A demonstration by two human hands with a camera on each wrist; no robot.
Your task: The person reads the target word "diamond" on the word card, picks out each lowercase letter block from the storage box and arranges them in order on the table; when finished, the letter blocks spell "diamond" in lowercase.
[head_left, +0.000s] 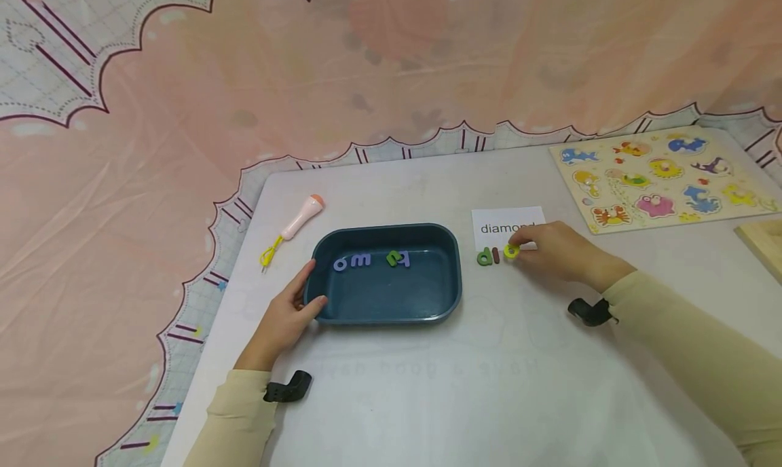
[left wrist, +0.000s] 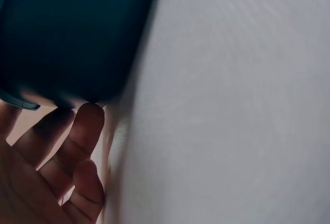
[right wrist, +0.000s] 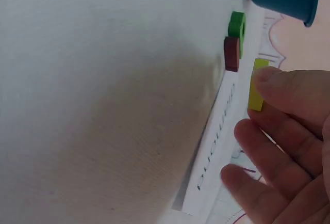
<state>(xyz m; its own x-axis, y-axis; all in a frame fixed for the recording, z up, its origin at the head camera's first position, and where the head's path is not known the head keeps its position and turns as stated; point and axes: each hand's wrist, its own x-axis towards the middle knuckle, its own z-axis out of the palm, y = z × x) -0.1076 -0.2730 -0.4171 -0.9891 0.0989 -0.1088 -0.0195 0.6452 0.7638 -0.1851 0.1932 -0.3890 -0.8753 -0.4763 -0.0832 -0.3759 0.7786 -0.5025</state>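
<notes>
My right hand (head_left: pixel 552 253) pinches a small yellow letter (head_left: pixel 511 251) between thumb and fingers, just below the printed word on a white card (head_left: pixel 493 219) reading "diamond". In the right wrist view the yellow letter (right wrist: pixel 258 84) is seen edge-on, apart from the table. Left of it lie a green letter d (head_left: pixel 484 257) and a thin brownish-red letter (head_left: pixel 496 255). My left hand (head_left: pixel 286 318) holds the left end of a dark blue tray (head_left: pixel 381 318), thumb at the rim and fingers against the outer wall. Inside the tray are a purple m (head_left: pixel 361 260), a round purple letter (head_left: pixel 339 265) and a green letter (head_left: pixel 393 258) overlapping another purple one.
A pink pen-like tool (head_left: pixel 303 217) with a yellow end lies behind the tray at the left. A wooden sea-animal puzzle board (head_left: pixel 666 175) sits at the back right, and a wooden piece (head_left: pixel 764 243) at the right edge. A patterned cloth (head_left: pixel 305 80) hangs behind the white table.
</notes>
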